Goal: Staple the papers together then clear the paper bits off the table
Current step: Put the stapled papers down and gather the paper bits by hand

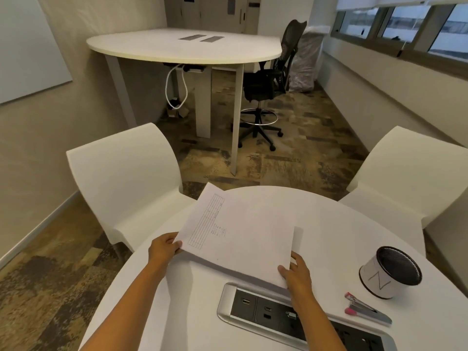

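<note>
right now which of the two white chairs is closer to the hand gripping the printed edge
The white chair on the left, nearest the left hand; the other chair sits across the table.

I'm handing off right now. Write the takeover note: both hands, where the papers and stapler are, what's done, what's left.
Left hand: gripping the left near corner of the papers, fingers closed on the edge.
Right hand: gripping the right near corner of the same stack.
Papers: held lifted and tilted above the round table, no staple visible.
Stapler: lying untouched on the table to the right, near the mesh cup, beside the power panel.
Done: papers gathered in both hands.
Left: staple them, then clear the paper bits; none are visible on the table from this view.
</note>
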Demonstrator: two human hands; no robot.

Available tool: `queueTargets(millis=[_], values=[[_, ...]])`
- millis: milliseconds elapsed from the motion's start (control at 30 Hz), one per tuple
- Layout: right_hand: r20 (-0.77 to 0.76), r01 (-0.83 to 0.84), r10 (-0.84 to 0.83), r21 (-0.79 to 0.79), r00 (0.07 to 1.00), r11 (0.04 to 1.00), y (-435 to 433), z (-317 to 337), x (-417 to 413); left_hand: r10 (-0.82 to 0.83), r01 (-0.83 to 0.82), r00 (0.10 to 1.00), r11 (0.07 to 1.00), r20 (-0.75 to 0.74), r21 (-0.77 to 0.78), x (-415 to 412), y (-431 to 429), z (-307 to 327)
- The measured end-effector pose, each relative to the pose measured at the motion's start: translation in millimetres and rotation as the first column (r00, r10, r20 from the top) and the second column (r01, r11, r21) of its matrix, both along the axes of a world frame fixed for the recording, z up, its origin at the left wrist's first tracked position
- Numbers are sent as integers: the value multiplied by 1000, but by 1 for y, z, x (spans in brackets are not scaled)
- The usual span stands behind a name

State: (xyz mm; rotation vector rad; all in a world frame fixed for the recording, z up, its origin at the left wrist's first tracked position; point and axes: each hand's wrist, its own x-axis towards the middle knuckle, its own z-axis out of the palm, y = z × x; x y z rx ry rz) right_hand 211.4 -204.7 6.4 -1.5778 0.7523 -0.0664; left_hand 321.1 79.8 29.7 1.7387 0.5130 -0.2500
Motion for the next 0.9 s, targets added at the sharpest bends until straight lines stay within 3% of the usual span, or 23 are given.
queueTargets(millis=[200,300,500,600,733,900], values=[[54,85,-77,-169,996,982,7,-18,6,102,-103,994,994,28,31,8,0,-28],[79,109,-92,-246,993,963,10,-23,6,132,-138,990,983,59,119,7,-4,-35],[43,63,-49,-437,998,897,21,-28,3,82,-128,975,967,205,222,-4,-12,-33],[34,26,-9,-538,999,843,24,-30,0,-18,-59,969,951,245,304,-14,-13,-37],[36,43,-28,-544,999,838,24,-30,-3,-219,71,939,877,265,475,-31,-13,-50],[2,-56,76,-648,997,759,27,-29,-13,-409,222,904,697,124,682,-45,-11,-65]])
